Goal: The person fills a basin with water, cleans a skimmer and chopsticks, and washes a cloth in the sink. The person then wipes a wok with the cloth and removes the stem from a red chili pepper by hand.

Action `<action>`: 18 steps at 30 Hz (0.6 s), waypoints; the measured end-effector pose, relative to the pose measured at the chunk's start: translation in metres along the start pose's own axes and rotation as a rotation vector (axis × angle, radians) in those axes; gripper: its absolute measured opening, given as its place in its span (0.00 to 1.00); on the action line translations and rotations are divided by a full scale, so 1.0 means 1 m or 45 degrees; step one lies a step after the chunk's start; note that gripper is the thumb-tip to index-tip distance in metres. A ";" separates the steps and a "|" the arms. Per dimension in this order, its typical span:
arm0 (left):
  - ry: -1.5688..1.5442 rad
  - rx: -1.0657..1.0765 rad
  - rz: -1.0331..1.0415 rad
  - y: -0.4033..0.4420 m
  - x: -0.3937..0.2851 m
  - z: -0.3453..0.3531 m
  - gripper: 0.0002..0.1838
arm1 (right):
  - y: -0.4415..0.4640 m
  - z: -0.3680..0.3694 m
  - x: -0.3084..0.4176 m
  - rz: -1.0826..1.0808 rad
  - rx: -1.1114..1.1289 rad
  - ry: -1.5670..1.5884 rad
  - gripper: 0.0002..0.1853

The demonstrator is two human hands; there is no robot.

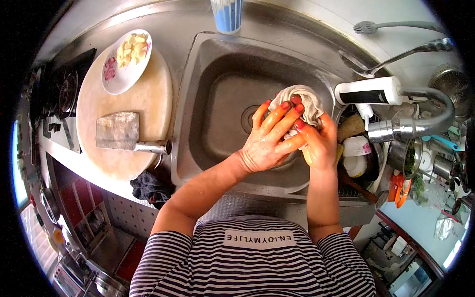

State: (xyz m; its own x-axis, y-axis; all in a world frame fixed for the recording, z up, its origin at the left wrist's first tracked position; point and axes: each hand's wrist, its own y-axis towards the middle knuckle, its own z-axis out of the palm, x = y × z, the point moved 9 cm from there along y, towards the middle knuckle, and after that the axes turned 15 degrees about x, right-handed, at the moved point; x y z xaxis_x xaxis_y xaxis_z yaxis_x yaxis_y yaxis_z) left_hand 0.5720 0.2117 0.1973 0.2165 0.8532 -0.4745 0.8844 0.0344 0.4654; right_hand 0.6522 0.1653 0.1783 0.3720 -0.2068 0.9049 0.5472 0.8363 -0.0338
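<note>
Your left hand (273, 134) and right hand (320, 143) come together, gripping a pale cloth (310, 101) between them above the sink (215, 111). Your fingers hide its near part. The plate (118, 85) holds pale yellow pieces (132, 49); the blue-and-white cup (227, 17) is cut off at the top.

Off-white is being shown by the cloth (314, 105) over the grey sink (184, 148), towards its right edge, blue and white by the cup (227, 19) beyond its top edge, pink flowers (110, 68) by the white plate (116, 86) at the top edge of the cream board (149, 101), and dark-and-white stripes by the shirt (252, 270)
</note>
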 end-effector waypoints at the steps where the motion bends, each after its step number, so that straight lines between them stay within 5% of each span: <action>1: 0.000 0.001 -0.002 0.000 0.000 0.000 0.21 | 0.000 0.001 0.001 0.002 0.000 0.001 0.21; 18: -0.020 -0.120 0.038 -0.001 -0.004 -0.008 0.19 | 0.000 0.004 0.008 -0.058 0.052 -0.139 0.18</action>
State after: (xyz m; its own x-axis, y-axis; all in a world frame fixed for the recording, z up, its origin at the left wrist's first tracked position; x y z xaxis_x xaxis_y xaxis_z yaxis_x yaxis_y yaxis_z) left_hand 0.5669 0.2127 0.2044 0.2495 0.8465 -0.4703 0.8349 0.0580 0.5473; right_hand 0.6518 0.1654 0.1877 0.2626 -0.1904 0.9459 0.5299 0.8478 0.0235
